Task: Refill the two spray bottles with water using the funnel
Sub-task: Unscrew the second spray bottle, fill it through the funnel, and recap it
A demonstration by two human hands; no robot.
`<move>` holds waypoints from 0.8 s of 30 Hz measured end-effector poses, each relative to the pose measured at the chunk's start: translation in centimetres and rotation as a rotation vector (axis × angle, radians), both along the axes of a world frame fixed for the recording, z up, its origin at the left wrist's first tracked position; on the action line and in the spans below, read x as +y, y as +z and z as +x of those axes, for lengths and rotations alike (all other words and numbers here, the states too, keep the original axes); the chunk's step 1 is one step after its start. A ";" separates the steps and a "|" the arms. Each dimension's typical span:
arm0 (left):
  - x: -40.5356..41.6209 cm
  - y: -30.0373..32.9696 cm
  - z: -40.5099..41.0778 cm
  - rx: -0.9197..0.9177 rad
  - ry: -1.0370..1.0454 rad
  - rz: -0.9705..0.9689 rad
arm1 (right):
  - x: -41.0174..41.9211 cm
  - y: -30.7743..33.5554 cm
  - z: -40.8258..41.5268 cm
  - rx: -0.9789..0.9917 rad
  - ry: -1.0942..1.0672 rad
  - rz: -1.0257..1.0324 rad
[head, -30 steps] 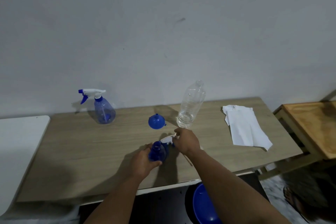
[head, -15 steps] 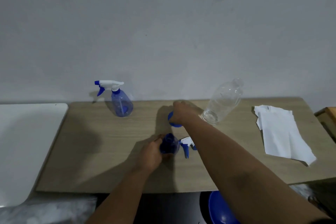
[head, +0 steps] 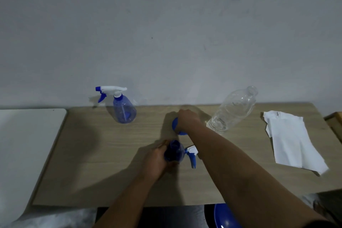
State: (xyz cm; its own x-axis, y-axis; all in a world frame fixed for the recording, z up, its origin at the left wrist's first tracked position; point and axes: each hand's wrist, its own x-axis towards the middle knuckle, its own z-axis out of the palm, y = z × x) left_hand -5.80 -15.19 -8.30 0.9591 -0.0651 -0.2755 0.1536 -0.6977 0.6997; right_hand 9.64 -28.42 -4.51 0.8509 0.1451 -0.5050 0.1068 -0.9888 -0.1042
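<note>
Against a bare grey wall, a light wooden table point(head: 103, 163) is serving as the work surface, seen from above by a camera on the person's head. At the centre of the tabletop, the person's left hand point(head: 154, 161) is gripping the body of an uncapped blue spray bottle point(head: 174, 152), fingers and thumb curled round its sides, its open neck facing up. Just to the right of that bottle, its detached white-and-blue trigger head point(head: 192, 154) is lying on the table, partly hidden by the right forearm crossing over it. Further back, the right hand point(head: 187, 119) is reaching down onto the blue funnel point(head: 175, 126), fingers curled over it and covering most of it; whether the funnel is lifting off the wood cannot be told. Near the wall at the left, a second blue spray bottle point(head: 124, 110) is standing upright with its trigger head attached and pointing left. To the right of the funnel, a clear plastic water bottle point(head: 232, 111) is standing without a cap, appearing to lean because of the wide lens. White paper towels point(head: 290, 140) are lying at the table's right end. A white surface point(head: 22, 144) is adjoining the table on the left, and a blue basin point(head: 224, 216) is showing below the near edge.
</note>
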 end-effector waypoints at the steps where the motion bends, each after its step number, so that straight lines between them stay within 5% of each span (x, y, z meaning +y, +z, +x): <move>1: 0.0 -0.2 -0.1 0.001 0.006 0.019 | -0.3 0.2 0.0 0.002 -0.025 0.043; 12: -2.7 1.8 -2.7 0.022 0.076 0.104 | -3.3 6.9 -7.2 -0.133 -0.413 0.982; 24: -4.3 3.2 -5.8 0.057 0.084 -0.019 | -5.7 4.0 -17.0 -0.183 -0.513 1.371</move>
State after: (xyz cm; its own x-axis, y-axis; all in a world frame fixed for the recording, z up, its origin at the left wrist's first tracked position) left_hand -11.62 -19.52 -5.13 0.9442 0.0090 -0.3293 0.2509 -0.6672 0.7013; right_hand -7.36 -34.07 -0.51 0.9910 0.0801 -0.1073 -0.1024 -0.0635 -0.9927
